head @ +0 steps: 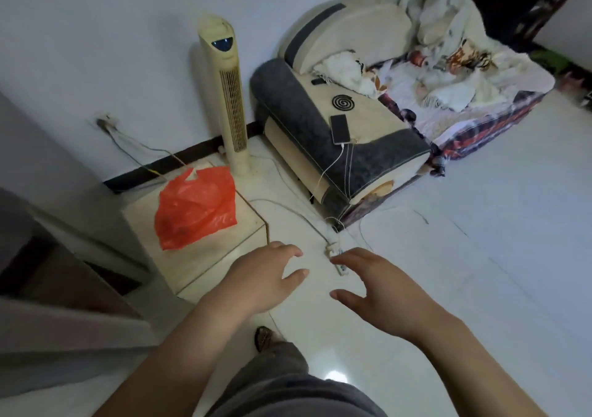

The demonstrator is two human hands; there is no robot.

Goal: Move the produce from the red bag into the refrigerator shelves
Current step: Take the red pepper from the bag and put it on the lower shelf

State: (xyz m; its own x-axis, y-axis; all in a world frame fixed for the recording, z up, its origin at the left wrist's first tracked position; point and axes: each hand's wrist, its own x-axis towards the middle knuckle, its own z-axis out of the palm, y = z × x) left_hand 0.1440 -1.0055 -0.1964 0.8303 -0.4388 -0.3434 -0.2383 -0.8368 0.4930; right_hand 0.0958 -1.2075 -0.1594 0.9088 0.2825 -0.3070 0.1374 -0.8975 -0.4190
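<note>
While red bag [195, 207] is sitting bulging on low beige stand [224, 256] beside tower fan [229, 96], task is looking barely begun. Left hand [266, 275] and right hand [381, 285] are hovering near stand, both empty, fingers loosely spread, slightly curled, touching nothing. No produce is showing outside bag. Refrigerator shelves: cannot tell where. All work is lying ahead: grasping bag, unloading, shelving.

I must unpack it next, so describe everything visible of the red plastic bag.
The thin, crinkled red plastic bag lies slumped on a pale square-topped stand, near the cream tower fan. Its handle loops point toward the wall. It bulges at the near end; the contents cannot be made out. Neither hand touches it; the open left hand is nearer.
</note>
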